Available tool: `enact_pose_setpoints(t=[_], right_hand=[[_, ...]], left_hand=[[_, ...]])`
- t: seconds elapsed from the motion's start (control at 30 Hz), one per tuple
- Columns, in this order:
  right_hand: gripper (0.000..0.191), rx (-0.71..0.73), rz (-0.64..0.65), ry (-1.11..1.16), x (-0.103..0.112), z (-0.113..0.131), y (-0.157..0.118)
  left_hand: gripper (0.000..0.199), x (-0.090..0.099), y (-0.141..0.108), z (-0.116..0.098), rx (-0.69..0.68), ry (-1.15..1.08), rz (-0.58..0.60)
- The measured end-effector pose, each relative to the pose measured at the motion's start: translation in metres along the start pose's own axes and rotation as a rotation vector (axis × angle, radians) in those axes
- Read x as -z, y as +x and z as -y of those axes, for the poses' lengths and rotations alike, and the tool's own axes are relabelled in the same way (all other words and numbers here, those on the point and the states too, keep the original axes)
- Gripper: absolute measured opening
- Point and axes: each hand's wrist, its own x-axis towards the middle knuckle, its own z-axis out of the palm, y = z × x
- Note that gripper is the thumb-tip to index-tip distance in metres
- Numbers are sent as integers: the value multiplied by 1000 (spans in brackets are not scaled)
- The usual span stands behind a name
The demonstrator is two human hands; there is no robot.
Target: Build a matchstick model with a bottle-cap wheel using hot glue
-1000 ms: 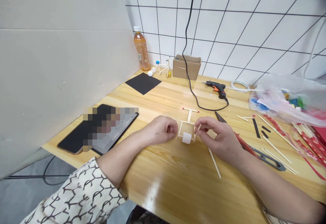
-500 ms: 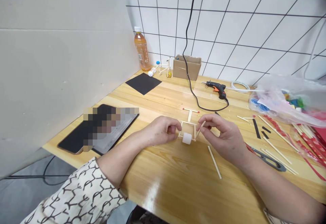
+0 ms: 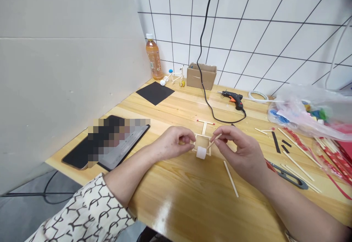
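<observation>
A small frame of pale wooden matchsticks [image 3: 202, 135] lies on the table, with a T-shaped end that carries red tips. At its near side sits a white cylinder [image 3: 201, 153]. My left hand [image 3: 176, 142] is closed, thumb and forefinger at the frame's left side. Between the fingertips of my right hand [image 3: 238, 145] is a short wooden stick [image 3: 214, 142], slanting down toward the frame's right side and the cylinder; whether it touches them I cannot tell. A loose stick [image 3: 231, 179] lies below my right hand.
Behind stand a drink bottle [image 3: 154, 58], a small model bicycle [image 3: 176, 76] and a cardboard box [image 3: 201, 76]. A black glue gun [image 3: 233, 98] with its cord lies beyond my right hand. A utility knife [image 3: 293, 178], sticks and a plastic bag [image 3: 299, 112] are right; phone [image 3: 79, 149] and tablet [image 3: 123, 148] left.
My right hand has brought the short stick inward, so its lower end now lies over the frame near the white cylinder. The left hand stays at the frame; the view has tilted slightly up.
</observation>
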Motion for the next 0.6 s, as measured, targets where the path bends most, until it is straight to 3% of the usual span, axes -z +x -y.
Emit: enact_pose_setpoints(t=[0.13,0.33,0.5,0.6], right_hand=[[14,54,9,-38,-3,4,-2],[19,201,38,-73,-7,17,-7],[20,338,53,-114,-8,24,-10],[22,302,17,-115,-2,27,-10]], left_hand=[[15,0,-4,-9,-96,-63,-111],[14,-11,-10,-22,-329,-17,-168],[7,-17,-12,-27,-408,10,-202],[9,-17,-12,-27,-404,-12,-230]])
